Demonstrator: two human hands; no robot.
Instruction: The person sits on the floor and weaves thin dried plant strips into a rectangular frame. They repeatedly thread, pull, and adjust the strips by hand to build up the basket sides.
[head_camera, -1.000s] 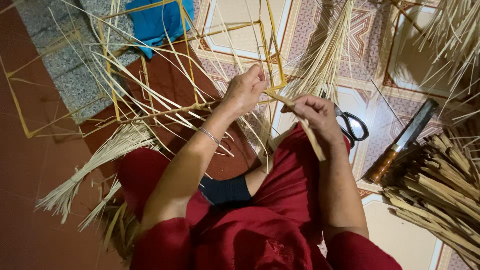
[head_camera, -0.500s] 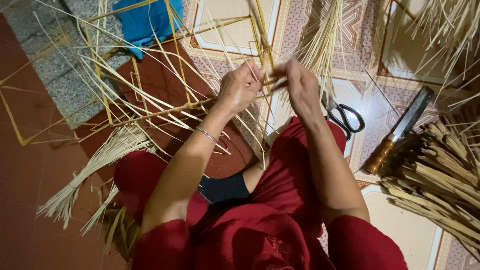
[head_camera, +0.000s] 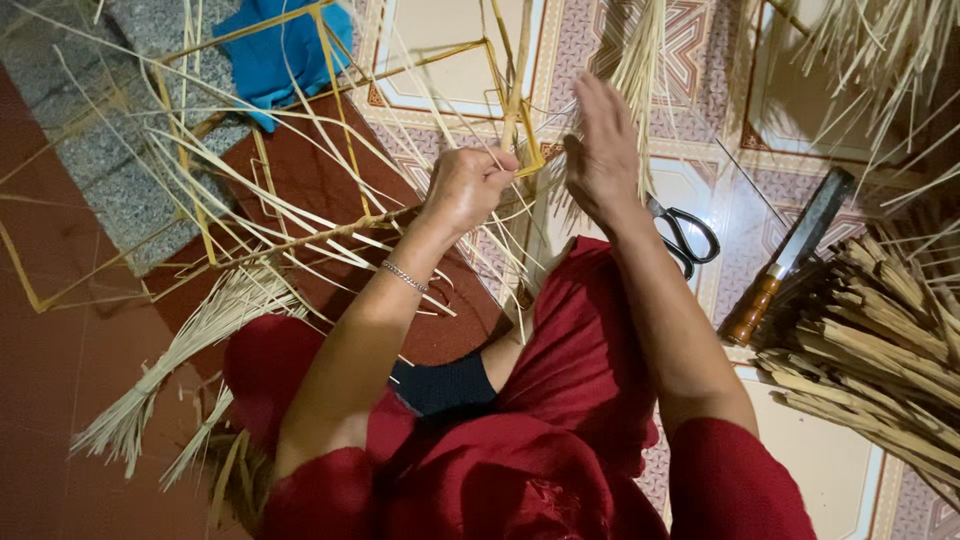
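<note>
**Bamboo strips being bound at a frame corner**

Bamboo strips (head_camera: 300, 235) fan across the left and centre of the frame, over a blue cloth (head_camera: 285, 55) at upper left. Left hand (head_camera: 470, 185), fist clamped, pinches the frame (head_camera: 520, 120) at centre. Right hand (head_camera: 600, 150) is held flat, fingers together, holding nothing I can see. Likely mid-binding; next calls for steady grip. Scissors (head_camera: 685, 235) and knife (head_camera: 790, 255) lie right.
</note>
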